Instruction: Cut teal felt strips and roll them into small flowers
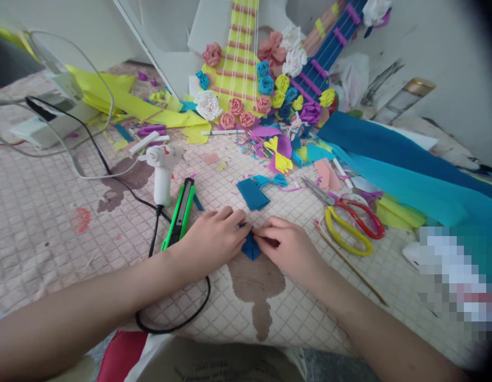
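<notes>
Between my hands is a small piece of dark blue crepe paper [252,250], its pointed, creased end facing me. My left hand [220,233] pinches its upper left side. My right hand [283,241] grips the right side between thumb and fingertips. The fingers hide most of the piece. Just beyond lie a folded blue paper rectangle [253,193] and a fringed light blue strip [274,180]. Close to my left forearm rests a green utility knife [181,215], with a white glue gun [162,172] standing behind it.
Scissors [351,223] with red and yellow handles and a thin wooden stick [353,265] lie to the right. Blue crepe sheets [405,159] spread behind them. Paper guitars [238,69] with paper roses stand at the back among scraps. A black cord [208,297] loops under my left forearm.
</notes>
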The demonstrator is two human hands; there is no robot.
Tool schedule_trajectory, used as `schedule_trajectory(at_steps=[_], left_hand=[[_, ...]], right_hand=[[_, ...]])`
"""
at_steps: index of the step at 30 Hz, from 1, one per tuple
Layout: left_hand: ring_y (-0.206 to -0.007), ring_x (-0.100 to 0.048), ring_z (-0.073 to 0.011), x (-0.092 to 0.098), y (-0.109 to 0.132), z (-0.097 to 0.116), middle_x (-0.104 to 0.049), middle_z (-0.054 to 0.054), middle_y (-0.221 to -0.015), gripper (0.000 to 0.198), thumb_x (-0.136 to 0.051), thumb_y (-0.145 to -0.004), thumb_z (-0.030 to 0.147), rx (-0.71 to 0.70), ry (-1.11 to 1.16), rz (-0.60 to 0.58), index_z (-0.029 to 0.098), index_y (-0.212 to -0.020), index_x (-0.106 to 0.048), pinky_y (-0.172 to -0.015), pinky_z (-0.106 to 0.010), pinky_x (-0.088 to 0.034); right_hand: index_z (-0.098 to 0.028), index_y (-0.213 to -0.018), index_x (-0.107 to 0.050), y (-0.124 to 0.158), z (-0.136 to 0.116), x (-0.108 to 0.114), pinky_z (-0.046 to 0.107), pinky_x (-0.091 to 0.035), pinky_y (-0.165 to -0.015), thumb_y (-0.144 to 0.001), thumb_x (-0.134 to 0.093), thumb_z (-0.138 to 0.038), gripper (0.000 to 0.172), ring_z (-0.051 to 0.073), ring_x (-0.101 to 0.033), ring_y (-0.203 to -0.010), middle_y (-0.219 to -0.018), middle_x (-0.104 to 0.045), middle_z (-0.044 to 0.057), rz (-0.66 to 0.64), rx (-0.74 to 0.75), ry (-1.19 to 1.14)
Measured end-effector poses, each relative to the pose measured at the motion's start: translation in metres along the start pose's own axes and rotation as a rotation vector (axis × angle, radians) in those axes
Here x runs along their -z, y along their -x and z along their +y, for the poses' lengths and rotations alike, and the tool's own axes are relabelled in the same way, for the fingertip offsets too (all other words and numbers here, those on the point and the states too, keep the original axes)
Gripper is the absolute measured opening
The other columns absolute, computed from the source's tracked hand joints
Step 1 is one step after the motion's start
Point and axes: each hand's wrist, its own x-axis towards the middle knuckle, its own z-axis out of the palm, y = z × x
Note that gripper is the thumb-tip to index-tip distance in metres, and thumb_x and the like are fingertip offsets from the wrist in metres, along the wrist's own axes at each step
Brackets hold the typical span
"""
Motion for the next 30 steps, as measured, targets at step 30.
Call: schedule_trajectory(at_steps=[30], left_hand=[[-0.101, -0.055, -0.0238, -0.007, -0.004, -0.005, -0.058, -0.011, -0.108, 0.034, -0.05, -0.088, 0.028, 0.159, 0.327, 0.112, 0.014, -0.119, -0.05, -0.086, -0.041, -0.05]], right_hand=[[-0.018, -0.071, -0.066, -0.008, 0.006, 0.012, 0.025, -0.04, -0.056, -0.081, -0.056, -0.015, 0.014, 0.012, -0.052, -0.059, -0.068, -0.06, 0.0, 0.038, 0.001, 0.003]])
